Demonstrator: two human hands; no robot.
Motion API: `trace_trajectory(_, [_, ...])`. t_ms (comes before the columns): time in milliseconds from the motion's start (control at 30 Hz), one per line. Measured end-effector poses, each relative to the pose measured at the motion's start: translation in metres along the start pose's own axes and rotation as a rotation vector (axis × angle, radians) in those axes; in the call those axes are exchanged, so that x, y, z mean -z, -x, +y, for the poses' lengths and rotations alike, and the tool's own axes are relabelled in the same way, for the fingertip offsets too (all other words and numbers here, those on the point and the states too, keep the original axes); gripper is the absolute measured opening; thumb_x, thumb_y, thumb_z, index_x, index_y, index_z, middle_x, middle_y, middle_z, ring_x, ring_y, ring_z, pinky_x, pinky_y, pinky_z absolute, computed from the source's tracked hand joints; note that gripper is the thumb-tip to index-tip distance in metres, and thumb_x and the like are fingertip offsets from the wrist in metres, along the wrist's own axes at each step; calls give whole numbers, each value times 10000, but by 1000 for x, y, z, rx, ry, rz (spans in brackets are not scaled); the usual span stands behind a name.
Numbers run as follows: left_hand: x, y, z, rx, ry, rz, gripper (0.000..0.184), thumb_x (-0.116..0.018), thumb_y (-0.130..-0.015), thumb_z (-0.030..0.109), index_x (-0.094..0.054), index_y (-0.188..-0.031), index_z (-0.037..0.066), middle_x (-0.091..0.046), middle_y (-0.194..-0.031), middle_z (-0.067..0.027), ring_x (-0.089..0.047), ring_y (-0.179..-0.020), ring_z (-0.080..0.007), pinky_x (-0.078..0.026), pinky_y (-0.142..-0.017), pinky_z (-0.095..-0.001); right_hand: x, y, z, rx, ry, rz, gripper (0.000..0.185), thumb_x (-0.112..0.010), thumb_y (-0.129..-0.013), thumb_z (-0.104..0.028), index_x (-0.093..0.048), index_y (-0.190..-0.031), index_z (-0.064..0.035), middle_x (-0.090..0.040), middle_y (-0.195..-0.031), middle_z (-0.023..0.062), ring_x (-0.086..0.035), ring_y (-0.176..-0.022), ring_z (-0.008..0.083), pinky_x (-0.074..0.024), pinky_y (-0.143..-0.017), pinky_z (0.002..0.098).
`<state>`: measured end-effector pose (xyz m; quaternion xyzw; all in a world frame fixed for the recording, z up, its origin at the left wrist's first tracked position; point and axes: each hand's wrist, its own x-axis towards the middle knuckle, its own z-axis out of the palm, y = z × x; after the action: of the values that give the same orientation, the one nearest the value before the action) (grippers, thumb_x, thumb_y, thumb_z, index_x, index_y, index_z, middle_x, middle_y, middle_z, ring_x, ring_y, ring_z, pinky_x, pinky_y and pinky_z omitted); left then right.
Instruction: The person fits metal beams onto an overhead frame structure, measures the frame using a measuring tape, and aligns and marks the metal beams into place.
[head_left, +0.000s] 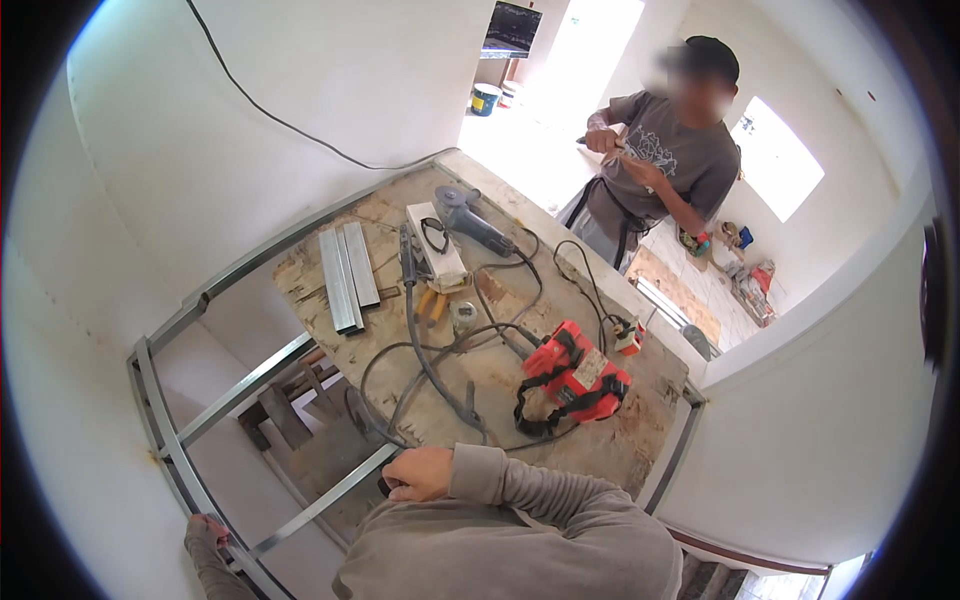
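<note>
My right hand (418, 474) is closed round a small dark object, mostly hidden by the fingers, beside the end of a metal crossbar (330, 500). At the lower left, my left hand (210, 528) rests on the outer bar of the metal frame (190, 490); its fingers are partly hidden. On the worn wooden board (480, 380) ahead lie a red welding machine (575, 375) with a black strap, black cables, an angle grinder (475, 220), a white box (436, 248) with dark glasses on it, and cut metal tubes (345, 278).
Beyond the board stands a person (670, 140) in a cap, both hands together at chest height. The frame has open gaps with a lower level visible beneath. White walls (320, 80) curve around. Buckets (485, 98) stand by the far doorway.
</note>
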<state>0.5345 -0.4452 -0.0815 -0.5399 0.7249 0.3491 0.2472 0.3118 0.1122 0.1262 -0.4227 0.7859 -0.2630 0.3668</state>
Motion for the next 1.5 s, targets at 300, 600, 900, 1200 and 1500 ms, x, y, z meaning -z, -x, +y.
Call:
trace_trajectory(300, [3, -18, -7, 62, -38, -112, 213, -769, -769, 69, -634, -623, -6, -651, -608, -136, -646, -498, -227, -532, -438, -351, -25, -15, 6, 47, 14, -86, 283, -606, -844, -308, -609, -947, -44, -650, -886, 173, -626, -865, 369, -481, -739, 454])
trace_trajectory(600, [3, -21, -12, 38, -21, -85, 247, -761, -780, 66, -591, -607, 19, -655, -612, -139, -652, -505, -231, -518, -424, -359, -26, -19, 6, 41, 59, -89, 286, -612, -838, -304, -612, -953, -42, -652, -894, 189, -628, -875, 381, -483, -738, 459])
trace_trajectory(900, [2, -24, -16, 2, 2, -62, 243, -760, -772, 44, -574, -619, 13, -648, -601, -154, -634, -479, -226, -510, -408, -353, -23, -25, 5, 50, 88, -113, 280, -612, -839, -309, -615, -950, -52, -652, -892, 181, -628, -878, 375, -486, -741, 458])
trace_trajectory(1200, [2, 31, 5, -88, 123, -23, 110, -713, -801, 60, -632, -780, -12, -634, -670, -152, -606, -547, -228, -500, -470, -349, -32, -32, 3, 62, 99, -133, 283, -593, -828, -322, -618, -928, -59, -651, -892, 178, -630, -884, 368, -490, -753, 464])
trace_trajectory(1500, [4, 211, 56, -161, 586, 25, 232, -634, -860, 178, -568, -1036, 43, -590, -861, -110, -547, -762, -227, -457, -633, -365, -39, -34, 13, 73, 103, -66, 268, -611, -795, -309, -614, -892, -59, -646, -863, 181, -627, -851, 375, -487, -734, 470])
